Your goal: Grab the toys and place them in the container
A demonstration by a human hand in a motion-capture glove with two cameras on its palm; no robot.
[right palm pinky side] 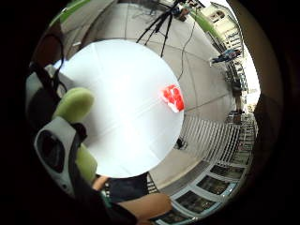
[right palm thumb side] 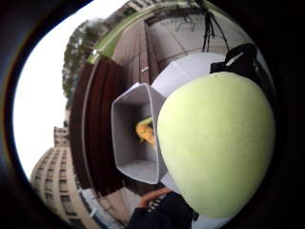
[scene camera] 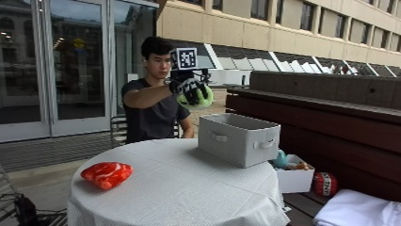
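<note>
A person seated at a round table (scene camera: pixel 188 197) is holding a green ball (scene camera: pixel 196 97) aloft in the gloved right hand (scene camera: pixel 190 90), fingers curled around it, raised well above the table. The grey bin (scene camera: pixel 238 137) is sitting on the table below and slightly ahead of the hand, its open top facing up; the thumb-side view is showing a yellow toy (right palm thumb side: pixel 145 132) already lying inside. The ball is looking smooth, rounded and pale lime. A red toy (scene camera: pixel 107 174) is resting near the table's opposite edge, well apart from the bin.
</note>
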